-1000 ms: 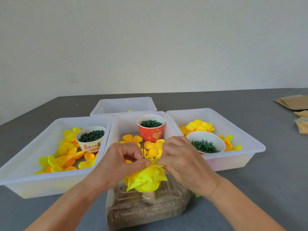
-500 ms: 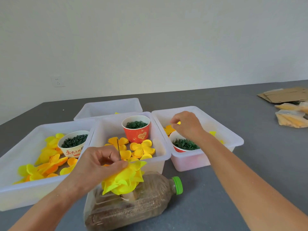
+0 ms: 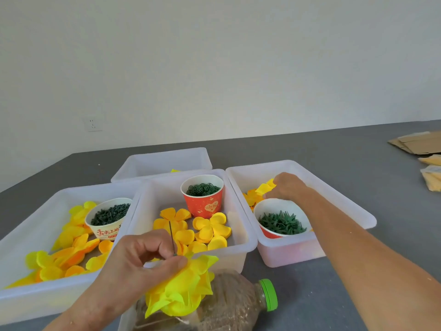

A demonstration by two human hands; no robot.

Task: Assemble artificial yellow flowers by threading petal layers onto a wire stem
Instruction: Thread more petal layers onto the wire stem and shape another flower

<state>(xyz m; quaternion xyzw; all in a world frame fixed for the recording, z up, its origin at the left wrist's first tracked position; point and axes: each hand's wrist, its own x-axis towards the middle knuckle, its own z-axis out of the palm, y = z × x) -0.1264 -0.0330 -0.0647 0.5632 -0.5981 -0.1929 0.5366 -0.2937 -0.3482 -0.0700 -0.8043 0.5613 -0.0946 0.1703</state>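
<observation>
My left hand (image 3: 143,261) pinches a half-built yellow flower (image 3: 183,290) low in the middle, thumb pressed on its top petals. A thin dark wire stem (image 3: 171,237) sticks up from the flower past my fingers. My right hand (image 3: 287,187) reaches into the right white bin (image 3: 346,187), fingers curled on a yellow petal layer (image 3: 265,187) behind a white cup of green leaf pieces (image 3: 281,222). Loose orange-yellow petal layers (image 3: 210,228) lie in the middle bin (image 3: 238,206).
A red cup of green rings (image 3: 202,199) stands in the middle bin. The left bin (image 3: 31,225) holds petals and a cup of dark green bits (image 3: 109,218). A green-capped bottle (image 3: 238,304) lies under the flower. Another bin (image 3: 164,161) sits behind; cardboard (image 3: 417,142) far right.
My right hand left the flower and reached into the right bin, now touching a yellow petal layer. My left hand keeps the flower, with the wire stem now exposed.
</observation>
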